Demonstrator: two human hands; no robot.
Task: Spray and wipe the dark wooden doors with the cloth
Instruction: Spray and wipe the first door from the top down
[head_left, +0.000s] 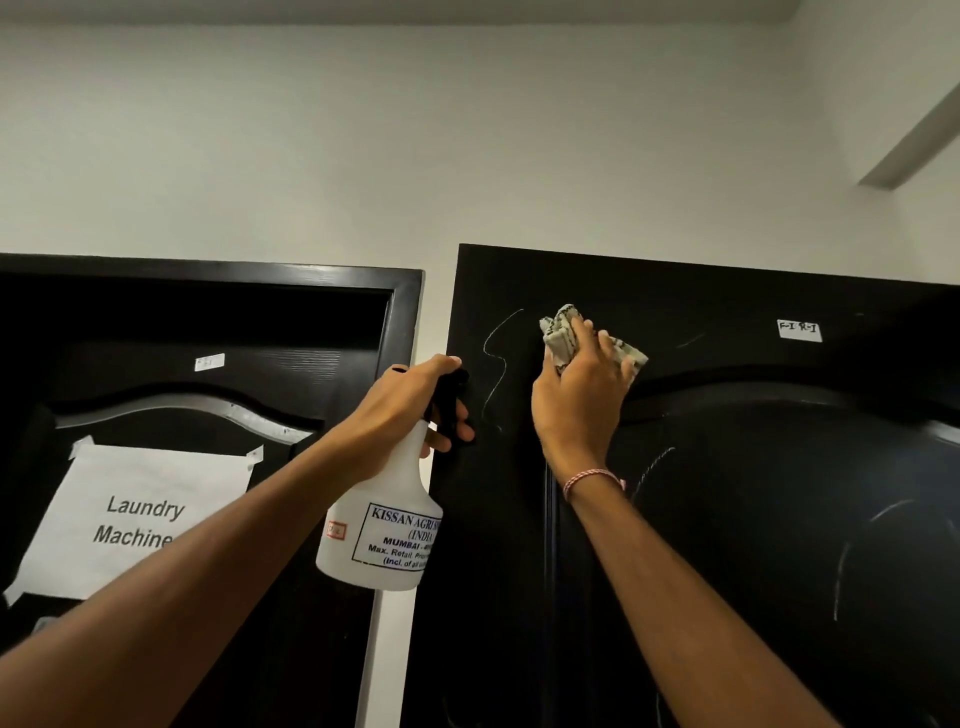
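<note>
Two dark wooden doors fill the lower view. On the right door (753, 493), near its top left, my right hand (582, 400) presses a crumpled pale cloth (563, 340) flat against the wood. White chalk-like scribbles (496, 364) run down the wood left of the cloth and lower right. My left hand (415, 410) holds a white spray bottle (384, 530) by its black trigger head, raised in front of the gap between the doors. The bottle has a printed label.
The left door (218, 358) sits in a dark frame and carries a taped paper sign (140, 519) reading "Laundry Machine". A small white label (799, 330) is stuck near the top of the right door. White wall (467, 156) rises above both doors.
</note>
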